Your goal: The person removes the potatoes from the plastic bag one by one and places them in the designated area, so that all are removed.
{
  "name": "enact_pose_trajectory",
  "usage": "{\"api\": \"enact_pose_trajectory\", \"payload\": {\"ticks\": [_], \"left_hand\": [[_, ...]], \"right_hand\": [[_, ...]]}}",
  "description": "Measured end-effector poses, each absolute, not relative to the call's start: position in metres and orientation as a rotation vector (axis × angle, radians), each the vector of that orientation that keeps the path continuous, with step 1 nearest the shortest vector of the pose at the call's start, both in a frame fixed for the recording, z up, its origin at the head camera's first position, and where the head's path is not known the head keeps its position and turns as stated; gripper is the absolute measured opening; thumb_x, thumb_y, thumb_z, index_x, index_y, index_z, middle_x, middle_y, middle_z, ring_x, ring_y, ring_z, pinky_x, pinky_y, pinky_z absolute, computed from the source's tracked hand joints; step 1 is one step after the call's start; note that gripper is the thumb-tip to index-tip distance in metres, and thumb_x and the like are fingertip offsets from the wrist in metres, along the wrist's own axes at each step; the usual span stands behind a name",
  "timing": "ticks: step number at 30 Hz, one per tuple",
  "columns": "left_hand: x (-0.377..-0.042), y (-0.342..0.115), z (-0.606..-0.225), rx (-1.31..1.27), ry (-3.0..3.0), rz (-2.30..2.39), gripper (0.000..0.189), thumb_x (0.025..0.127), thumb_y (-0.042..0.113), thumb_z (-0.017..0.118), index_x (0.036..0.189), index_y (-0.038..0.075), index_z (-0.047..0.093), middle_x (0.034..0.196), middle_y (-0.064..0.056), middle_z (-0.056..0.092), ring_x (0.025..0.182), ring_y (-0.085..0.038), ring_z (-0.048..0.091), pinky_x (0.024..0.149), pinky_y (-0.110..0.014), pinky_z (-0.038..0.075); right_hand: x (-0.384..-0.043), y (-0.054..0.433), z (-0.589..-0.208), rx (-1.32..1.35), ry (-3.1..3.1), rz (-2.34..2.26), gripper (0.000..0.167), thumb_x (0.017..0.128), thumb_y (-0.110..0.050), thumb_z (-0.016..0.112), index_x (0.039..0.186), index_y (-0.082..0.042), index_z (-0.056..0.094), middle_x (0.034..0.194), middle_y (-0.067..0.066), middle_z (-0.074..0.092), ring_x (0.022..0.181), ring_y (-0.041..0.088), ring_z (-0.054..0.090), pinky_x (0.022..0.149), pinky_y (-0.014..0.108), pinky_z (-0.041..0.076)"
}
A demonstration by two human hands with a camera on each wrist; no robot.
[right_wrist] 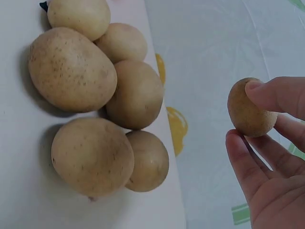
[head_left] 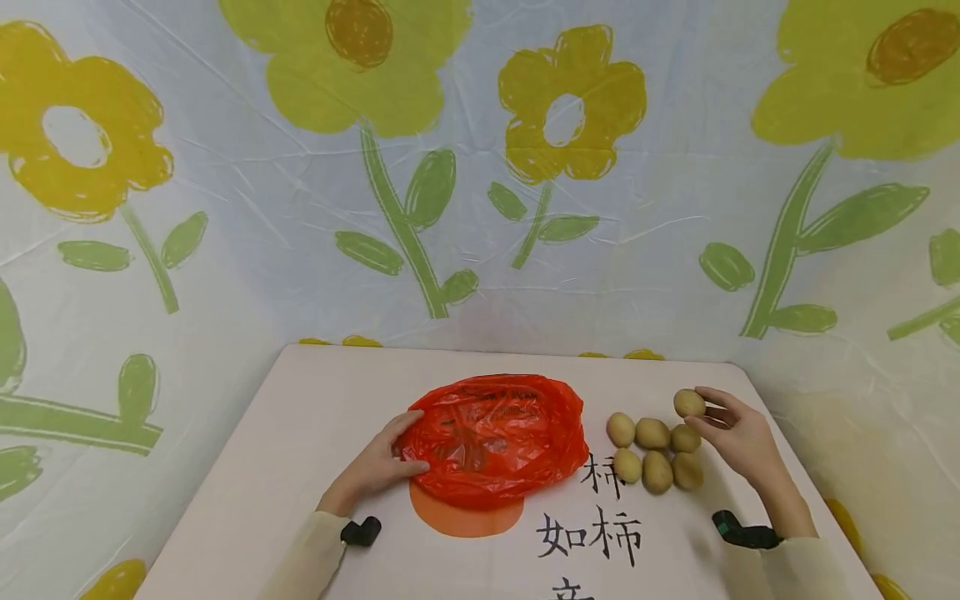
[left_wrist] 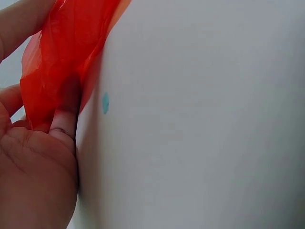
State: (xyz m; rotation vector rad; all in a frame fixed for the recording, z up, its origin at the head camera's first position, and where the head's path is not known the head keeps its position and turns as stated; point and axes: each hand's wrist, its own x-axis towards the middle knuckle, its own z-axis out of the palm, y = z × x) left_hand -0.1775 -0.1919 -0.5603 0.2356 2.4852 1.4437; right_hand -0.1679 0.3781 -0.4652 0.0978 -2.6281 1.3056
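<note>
A small round potato (right_wrist: 250, 109) is pinched between the thumb and fingers of my right hand (head_left: 741, 437), raised off the table. Just left of that hand, several more potatoes (head_left: 654, 471) lie close together in two rows on the tabletop. My left hand (head_left: 381, 460) holds the left edge of a crumpled red plastic bag (head_left: 498, 437), thumb and fingers spread around the film. One finger shows through the thin plastic in the left wrist view, low against the table. The bag lies on its side, puffed out, with dark print on it.
The pale table (head_left: 262, 467) carries black brush characters (head_left: 588, 533) and an orange printed shape (head_left: 465, 517), partly covered by the bag. A flower-printed cloth (head_left: 480, 283) hangs around the table's back and sides. Both wrists wear dark straps.
</note>
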Motion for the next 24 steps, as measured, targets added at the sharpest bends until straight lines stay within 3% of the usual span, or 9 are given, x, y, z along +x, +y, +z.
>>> {"api": "enact_pose_trajectory", "payload": {"ticks": [24], "left_hand": [[-0.179, -0.192, -0.561, 0.242, 2.467, 1.478, 0.091, 0.081, 0.032, 0.088, 0.158, 0.027, 0.041, 0.168, -0.004, 0.03, 0.156, -0.035, 0.026, 0.119, -0.06, 0.037]], "right_hand": [[-0.149, 0.397, -0.474, -0.016, -2.617, 1.362, 0.059, 0.094, -0.021, 0.077, 0.142, 0.005, 0.054, 0.113, -0.04, 0.051, 0.095, -0.023, 0.056, 0.074, 0.005, 0.051]]}}
